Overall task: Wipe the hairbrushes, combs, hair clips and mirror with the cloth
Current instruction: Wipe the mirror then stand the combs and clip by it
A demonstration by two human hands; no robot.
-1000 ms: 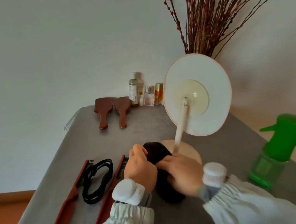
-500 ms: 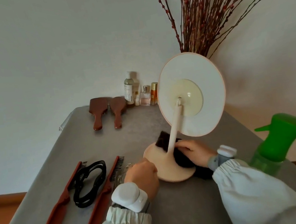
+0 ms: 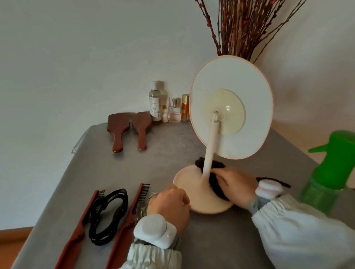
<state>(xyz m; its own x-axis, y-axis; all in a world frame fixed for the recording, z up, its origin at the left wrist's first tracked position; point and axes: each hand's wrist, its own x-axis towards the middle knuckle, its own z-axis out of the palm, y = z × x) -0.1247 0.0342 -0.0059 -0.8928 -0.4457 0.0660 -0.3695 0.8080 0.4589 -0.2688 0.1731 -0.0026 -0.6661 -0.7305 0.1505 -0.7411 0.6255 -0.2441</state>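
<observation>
Grey table (image 3: 191, 260) runs away from the camera to a white wall. Bundle of red-budded twigs (image 3: 251, 6) stands at the far right corner, behind the mirror.

Stand mirror (image 3: 231, 107): round head shows its white back, tilted, on a slanted cream stem going down to a round base (image 3: 189, 179) mid-table.

Green spray bottle (image 3: 333, 170) at the right edge, near the camera, nozzle pointing left.

White sleeves with a white band on each wrist.

Two long reddish-brown combs: left comb (image 3: 70, 244) and right comb (image 3: 124, 231), roughly parallel, teeth at the far ends. Black hair clips (image 3: 108, 215) lie between them, stacked. Metal hair clip (image 3: 146, 203) just beside the right comb, partly hidden by the left hand.

Two brown wooden hairbrushes (image 3: 128, 130) side by side at the far end, handles toward the camera. Four small bottles (image 3: 170, 110) in a row against the wall, right of the brushes.

Dark cloth (image 3: 212, 170) is bunched on the base around the foot of the stem, a tail trailing right past the wrist.

Right hand (image 3: 235, 185): fingers curled on the cloth, pressing it to the base beside the stem.

Left hand (image 3: 171, 205): at the left rim of the base, fingers curled, seen from the back. Looks like it grips the rim; contact itself is hidden.
</observation>
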